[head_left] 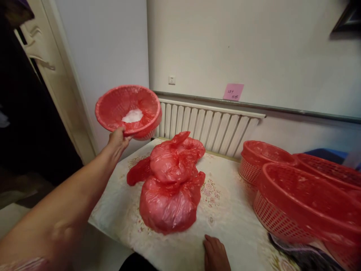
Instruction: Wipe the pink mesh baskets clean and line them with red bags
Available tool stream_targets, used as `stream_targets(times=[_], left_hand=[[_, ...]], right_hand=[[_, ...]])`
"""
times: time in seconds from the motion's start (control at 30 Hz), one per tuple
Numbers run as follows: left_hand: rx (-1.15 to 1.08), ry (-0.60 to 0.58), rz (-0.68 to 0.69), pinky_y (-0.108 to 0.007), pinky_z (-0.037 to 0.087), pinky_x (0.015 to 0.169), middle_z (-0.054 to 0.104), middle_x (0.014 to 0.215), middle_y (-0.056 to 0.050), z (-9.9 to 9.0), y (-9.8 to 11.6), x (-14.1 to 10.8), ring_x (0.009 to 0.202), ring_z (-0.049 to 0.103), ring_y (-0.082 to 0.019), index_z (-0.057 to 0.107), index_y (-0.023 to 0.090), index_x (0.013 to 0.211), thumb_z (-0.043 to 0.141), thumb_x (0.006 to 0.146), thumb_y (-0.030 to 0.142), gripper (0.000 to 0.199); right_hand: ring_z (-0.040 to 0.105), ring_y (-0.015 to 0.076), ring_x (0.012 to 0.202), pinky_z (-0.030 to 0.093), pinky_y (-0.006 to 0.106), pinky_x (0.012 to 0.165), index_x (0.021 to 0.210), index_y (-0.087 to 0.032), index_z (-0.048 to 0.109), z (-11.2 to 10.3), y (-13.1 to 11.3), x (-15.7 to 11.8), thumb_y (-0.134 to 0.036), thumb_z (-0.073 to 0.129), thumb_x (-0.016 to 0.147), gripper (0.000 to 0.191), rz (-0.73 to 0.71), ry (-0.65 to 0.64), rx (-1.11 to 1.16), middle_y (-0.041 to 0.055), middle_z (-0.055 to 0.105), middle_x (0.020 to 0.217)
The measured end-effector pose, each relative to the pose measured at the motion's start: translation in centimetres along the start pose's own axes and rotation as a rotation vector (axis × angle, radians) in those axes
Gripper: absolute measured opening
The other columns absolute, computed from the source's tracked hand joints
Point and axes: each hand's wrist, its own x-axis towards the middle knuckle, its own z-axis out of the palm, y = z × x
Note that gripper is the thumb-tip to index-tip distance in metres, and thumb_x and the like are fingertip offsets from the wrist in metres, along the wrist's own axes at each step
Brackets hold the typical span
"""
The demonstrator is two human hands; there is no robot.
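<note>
My left hand is closed on the near rim of a red plastic basket, holding it raised beyond the table's far left corner and tilted toward me. A red plastic bag lines the basket, with some white material at the bottom. My right hand lies at the near edge of the table with its fingers flat on the cloth, holding nothing. Between my hands sit a filled red plastic bag and another filled red bag behind it.
Several red baskets lined with red plastic, including a large one and a smaller one, stand at the right. A patterned cloth covers the table. Behind it are a white radiator and a wall with a pink note.
</note>
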Motion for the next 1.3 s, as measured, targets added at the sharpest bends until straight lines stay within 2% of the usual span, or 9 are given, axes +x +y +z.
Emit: stream_targets(times=[0.23,0.37,0.43,0.57,0.8,0.9,1.07,1.17,1.3], left_hand=[[-0.12,-0.158,-0.179,-0.043,0.053,0.089,0.064,0.116,-0.011,1.2,9.3,-8.0,0.102,0.062,-0.016,0.051,0.0,0.109,0.039,0.08,-0.004,0.032],[-0.296,-0.29,-0.325,-0.043,0.055,0.093,0.071,0.101,-0.008,2.4,13.0,-15.2,0.095,0.066,-0.017,0.057,0.006,0.108,0.046,0.07,-0.007,0.041],[-0.301,-0.332,-0.425,-0.038,0.059,0.088,0.072,0.093,-0.008,2.9,13.7,-18.8,0.086,0.069,-0.016,0.059,0.005,0.108,0.045,0.07,-0.007,0.042],[-0.293,-0.44,-0.722,-0.026,0.063,0.07,0.073,0.087,-0.009,3.5,12.8,-25.5,0.072,0.071,-0.015,0.06,0.006,0.108,0.041,0.068,-0.009,0.046],[-0.16,-0.556,-1.038,-0.039,0.063,0.073,0.074,0.094,-0.016,3.5,8.8,-35.5,0.088,0.073,-0.028,0.058,0.005,0.112,0.048,0.064,-0.004,0.049],[-0.06,-0.614,-1.076,-0.04,0.063,0.072,0.075,0.091,-0.014,3.1,7.1,-38.2,0.086,0.073,-0.027,0.058,0.007,0.111,0.05,0.066,-0.001,0.047],[0.124,-0.684,-1.138,-0.035,0.063,0.069,0.075,0.083,-0.011,3.0,5.1,-40.4,0.077,0.073,-0.023,0.06,0.009,0.108,0.054,0.071,0.006,0.037],[0.216,-0.753,-1.154,-0.034,0.062,0.064,0.075,0.085,-0.013,3.2,4.9,-40.6,0.069,0.073,-0.023,0.059,0.009,0.109,0.06,0.079,0.019,0.032],[0.248,-0.767,-1.141,-0.035,0.06,0.059,0.072,0.098,-0.015,2.8,4.5,-40.4,0.07,0.071,-0.024,0.057,0.014,0.115,0.061,0.082,0.052,0.051]], right_hand=[[0.057,0.0241,0.1,0.044,0.043,0.092,0.096,-0.023,0.066,-1.5,-1.0,0.4,-0.004,0.045,0.073,0.037,0.208,-0.051,0.268,0.0062,0.067,0.109],[0.059,0.0272,0.105,0.039,0.047,0.102,0.082,-0.02,0.071,-2.8,-1.1,1.5,-0.017,0.055,0.065,0.024,0.631,-0.086,0.714,0.008,0.071,0.101],[0.065,0.0269,0.092,0.048,0.045,0.092,0.077,-0.02,0.07,-3.9,-1.0,2.1,-0.026,0.059,0.064,0.018,0.781,-0.117,0.848,0.0073,0.072,0.087],[0.068,0.0226,0.066,0.055,0.037,0.062,0.089,-0.017,0.067,-8.0,0.1,2.7,-0.046,0.059,0.07,0.036,0.897,-0.126,0.988,0.0073,0.072,0.08],[0.066,0.0143,0.063,0.053,0.023,0.059,0.096,-0.016,0.063,-19.9,3.5,1.6,-0.051,0.08,0.057,0.056,1.17,0.457,1.258,0.002,0.07,0.075],[0.065,0.0128,0.063,0.053,0.022,0.057,0.096,-0.017,0.063,-23.5,3.3,0.8,-0.057,0.078,0.062,0.055,1.17,0.518,1.313,0.0005,0.069,0.078],[0.067,0.0164,0.074,0.054,0.026,0.062,0.104,-0.019,0.063,-26.2,1.8,0.2,-0.063,0.067,0.073,0.054,1.068,0.442,1.501,0.0053,0.071,0.094],[0.066,0.0143,0.071,0.054,0.023,0.059,0.101,-0.019,0.065,-26.6,1.6,0.5,-0.05,0.077,0.07,0.045,1.079,0.442,1.543,0.0031,0.071,0.093],[0.066,0.0125,0.068,0.055,0.021,0.057,0.095,-0.019,0.067,-27.0,2.3,1.2,-0.027,0.085,0.058,0.042,1.119,0.543,1.588,-0.001,0.071,0.087]])
